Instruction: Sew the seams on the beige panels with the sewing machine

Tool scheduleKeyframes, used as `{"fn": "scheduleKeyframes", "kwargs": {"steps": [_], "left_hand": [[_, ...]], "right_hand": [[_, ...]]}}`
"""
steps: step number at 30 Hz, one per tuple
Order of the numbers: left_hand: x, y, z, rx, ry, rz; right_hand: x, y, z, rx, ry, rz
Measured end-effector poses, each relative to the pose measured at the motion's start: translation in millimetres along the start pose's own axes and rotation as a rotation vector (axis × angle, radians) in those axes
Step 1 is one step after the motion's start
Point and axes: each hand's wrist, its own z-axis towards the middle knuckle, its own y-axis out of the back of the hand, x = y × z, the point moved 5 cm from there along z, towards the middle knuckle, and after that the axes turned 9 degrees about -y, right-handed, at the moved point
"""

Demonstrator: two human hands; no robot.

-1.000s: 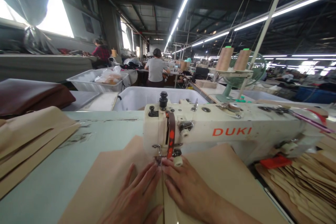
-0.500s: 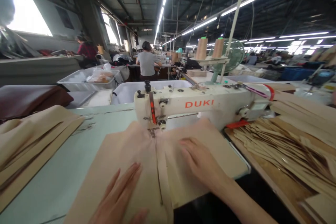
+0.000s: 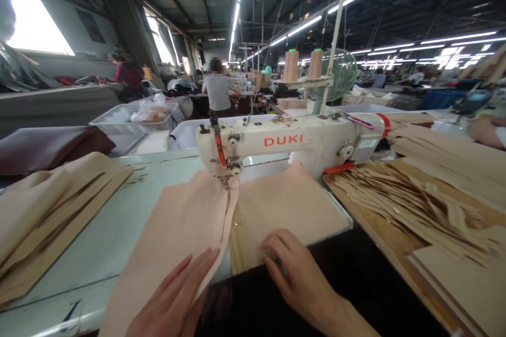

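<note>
1. Drawn back from the presser foot (image 3: 226, 184) of the sewing machine (image 3: 284, 139) (lettered DUKI) since a second ago: the left hand (image 3: 174, 292) and the right hand (image 3: 298, 279). Beige panels that met in front of the machine now show a gap.
2. In front of the machine, the left hand's fingers lie extended across the edge of the left beige panel (image 3: 169, 231); I cannot tell whether the thumb pinches it.
3. Also before the machine, the right hand curls at the near edge of the right beige panel (image 3: 292, 202); whether it grips, I cannot tell.
4. From beneath the machine's presser foot, the left panel runs forward.
5. Right of the machine, beige strips (image 3: 407, 200) heap on a wooden board (image 3: 381, 234); left of it, folded beige pieces (image 3: 51, 205) lie on the counter (image 3: 93, 266).
</note>
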Motion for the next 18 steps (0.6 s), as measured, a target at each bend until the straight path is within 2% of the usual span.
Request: {"fn": "scheduleKeyframes", "kwargs": {"steps": [3, 7, 13, 18], "left_hand": [[10, 24.0, 26, 0.058, 0.108, -0.113], [13, 41.5, 52, 0.107, 0.233, -0.232], [19, 51.8, 66, 0.157, 0.376, -0.439], [17, 49.7, 71, 0.186, 0.426, -0.561]], "right_hand": [[10, -11, 12, 0.096, 0.173, -0.022], [10, -23, 21, 0.164, 0.21, -0.07], [10, -29, 29, 0.101, 0.238, -0.087], [0, -29, 30, 0.016, 0.281, 0.214]]}}
